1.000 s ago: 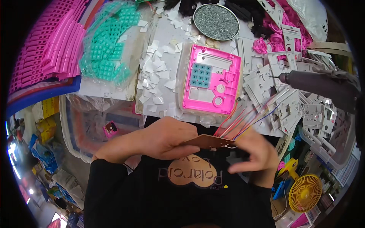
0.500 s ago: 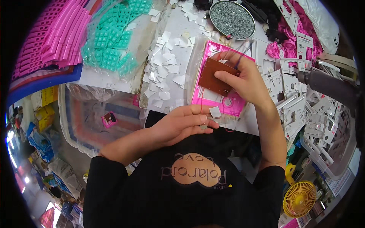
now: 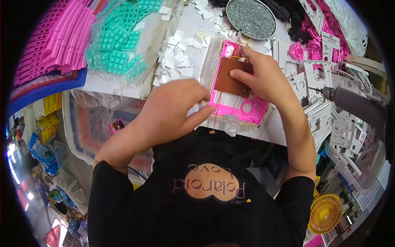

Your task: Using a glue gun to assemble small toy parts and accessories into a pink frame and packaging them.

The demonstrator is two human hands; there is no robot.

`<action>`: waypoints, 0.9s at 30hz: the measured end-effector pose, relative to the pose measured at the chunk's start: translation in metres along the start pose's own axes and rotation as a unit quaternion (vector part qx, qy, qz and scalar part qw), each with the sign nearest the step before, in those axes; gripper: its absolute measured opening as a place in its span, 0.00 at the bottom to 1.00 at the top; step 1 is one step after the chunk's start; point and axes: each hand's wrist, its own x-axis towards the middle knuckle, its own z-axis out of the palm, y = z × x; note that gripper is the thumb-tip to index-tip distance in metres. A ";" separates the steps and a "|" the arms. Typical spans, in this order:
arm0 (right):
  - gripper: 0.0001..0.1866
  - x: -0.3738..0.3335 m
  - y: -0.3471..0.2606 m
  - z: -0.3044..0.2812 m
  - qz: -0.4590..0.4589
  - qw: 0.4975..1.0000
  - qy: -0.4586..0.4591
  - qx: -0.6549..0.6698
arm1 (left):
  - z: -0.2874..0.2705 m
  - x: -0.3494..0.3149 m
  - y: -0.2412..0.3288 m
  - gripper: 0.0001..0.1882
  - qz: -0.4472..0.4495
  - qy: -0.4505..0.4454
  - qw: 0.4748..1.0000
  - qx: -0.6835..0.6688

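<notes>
Brown circuit board [image 3: 230, 77], grasped in the right hand [image 3: 265, 78], covers part of a pink casing [image 3: 257, 116] on the desk [image 3: 273, 136]; whether the nearby, curled left hand [image 3: 175, 107] grips anything is unclear.

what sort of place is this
Likely a small assembly workshop: stacked pink panels, a heap of small metal pieces, and a brown board held in the right hand.

Head-worn fisheye, facing down, near hands [image 3: 169, 106]

2 hands [image 3: 166, 108] [image 3: 267, 78] apart — thumbs [image 3: 198, 118] extended
</notes>
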 end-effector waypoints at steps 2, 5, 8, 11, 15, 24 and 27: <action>0.25 -0.001 -0.002 0.000 -0.025 0.998 0.025 -0.045 | 0.009 0.012 -0.005 0.17 0.056 0.049 0.997 0.034; 0.28 -0.006 -0.021 -0.007 0.022 0.988 0.055 -0.145 | 0.025 0.024 -0.016 0.24 0.140 0.025 0.980 0.139; 0.33 -0.016 -0.021 -0.006 -0.013 0.964 0.172 -0.204 | 0.030 0.021 -0.020 0.30 0.172 -0.020 0.963 0.208; 0.34 -0.037 -0.001 0.009 -0.180 0.942 0.213 -0.185 | 0.027 0.022 -0.022 0.34 0.187 -0.040 0.955 0.227; 0.37 -0.075 -0.017 0.035 -0.167 0.958 0.074 -0.222 | 0.024 0.026 -0.015 0.37 0.188 -0.055 0.953 0.232; 0.44 -0.077 -0.015 0.029 -0.159 0.951 0.000 -0.264 | -0.033 0.100 -0.010 0.17 0.118 -0.305 0.940 0.097; 0.45 -0.076 -0.024 0.028 -0.142 0.946 -0.007 -0.292 | -0.027 0.175 -0.043 0.08 0.139 -0.063 0.971 0.186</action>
